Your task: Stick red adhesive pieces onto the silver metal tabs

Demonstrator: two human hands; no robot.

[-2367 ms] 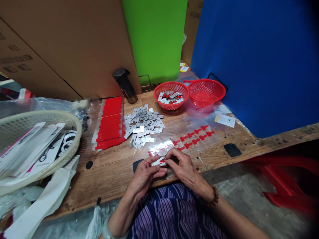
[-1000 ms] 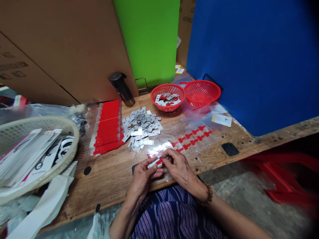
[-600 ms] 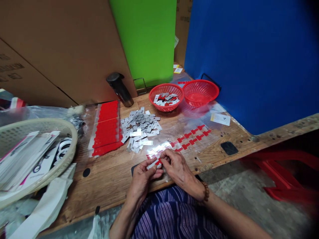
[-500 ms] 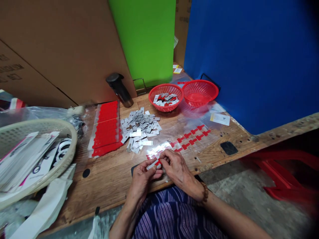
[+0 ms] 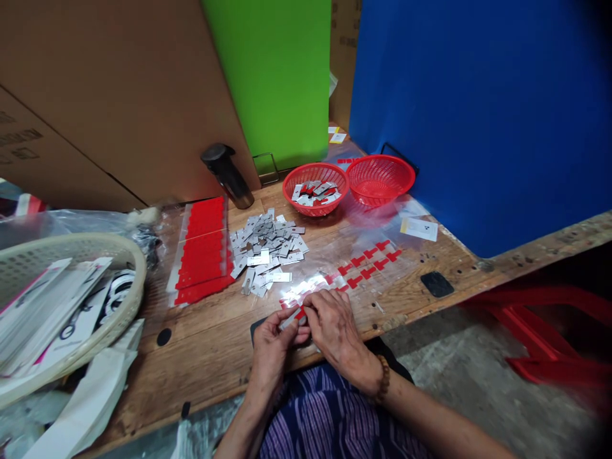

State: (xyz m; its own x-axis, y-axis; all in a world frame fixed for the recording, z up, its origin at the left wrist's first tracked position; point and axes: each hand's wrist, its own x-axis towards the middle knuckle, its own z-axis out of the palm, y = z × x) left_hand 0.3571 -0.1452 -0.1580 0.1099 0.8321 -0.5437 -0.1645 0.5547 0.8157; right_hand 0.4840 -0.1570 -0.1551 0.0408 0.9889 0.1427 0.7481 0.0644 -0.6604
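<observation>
Between the fingertips of my left hand (image 5: 271, 347) is a small silver-grey flat plate (image 5: 289, 318). A red sticker (image 5: 299, 313) lies at the plate's right end. My right hand (image 5: 337, 338) is closed at that end, its thumb and fingertips on the red sticker; the exact grip is partly hidden. Under and beyond my hands lies a clear sheet with rows of red T-shaped stickers (image 5: 368, 257). A loose pile of similar plates (image 5: 268, 245) sits just past my left hand.
Stacked red sticker sheets (image 5: 201, 248) lie left of the pile. A red basket (image 5: 313, 209) holds plates with red on them, beside another red basket (image 5: 382, 182). A black bottle (image 5: 229, 178) stands behind. A cream basket (image 5: 136, 280) of cards is at left; a blue panel (image 5: 454, 127) rises at right.
My right hand has turned slightly over the plate's right end, its fingers covering more of the red sticker. My left hand keeps its hold. The whole view has shifted a little.
</observation>
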